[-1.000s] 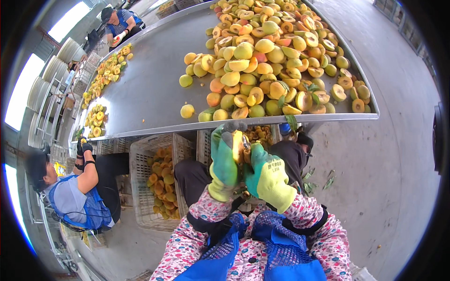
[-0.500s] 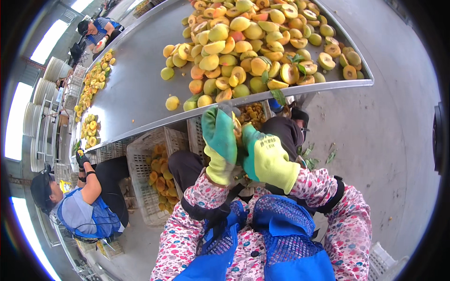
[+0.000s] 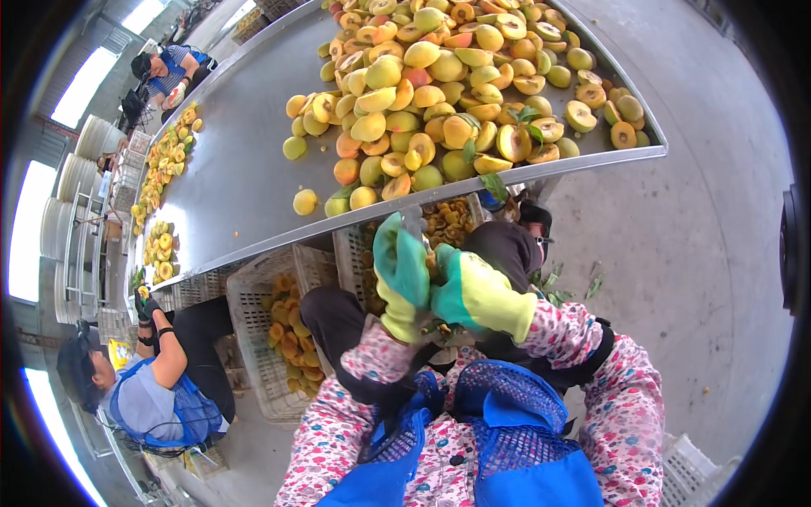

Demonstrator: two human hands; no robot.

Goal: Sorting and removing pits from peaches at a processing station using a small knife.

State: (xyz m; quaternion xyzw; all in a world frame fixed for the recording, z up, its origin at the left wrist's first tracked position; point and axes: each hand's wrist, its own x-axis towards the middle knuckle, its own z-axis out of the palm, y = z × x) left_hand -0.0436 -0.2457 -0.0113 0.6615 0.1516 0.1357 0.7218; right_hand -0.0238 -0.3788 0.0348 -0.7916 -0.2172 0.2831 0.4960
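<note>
Although we cannot tell what the right hand (image 3: 477,290) holds, the left hand (image 3: 400,272) beside it appears to grip fruit (image 3: 433,269), under working, we judge; next calls for steadiness.

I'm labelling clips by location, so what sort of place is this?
Probably a fruit-processing workshop: a large metal table bears a heap of peach-like fruit, many halved; a plastic crate below holds more, and a gloved co-worker sits alongside.
</note>
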